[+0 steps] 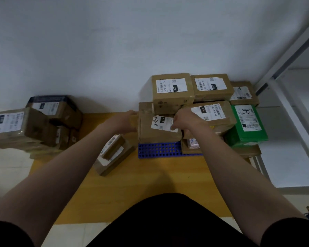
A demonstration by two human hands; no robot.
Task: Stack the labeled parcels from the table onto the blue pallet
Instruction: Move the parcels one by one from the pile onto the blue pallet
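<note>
A brown parcel (155, 134) with a white label marked 010 stands on the front left of the blue pallet (159, 149). My left hand (126, 121) grips its left side and my right hand (185, 120) holds its right top edge. Behind and beside it the pallet carries a stack: two parcels labelled 102 (172, 91) (210, 113), one labelled 032 (211, 87), a green box (246, 125) and a brown box (243, 94) at the back right. A small parcel (192, 146) lies low under my right wrist.
More labelled parcels (16, 125) are piled on the left end of the yellow table (141, 184). A flat parcel (112, 154) lies on the table under my left forearm. A white wall stands behind, and a white metal frame (284, 59) rises at right.
</note>
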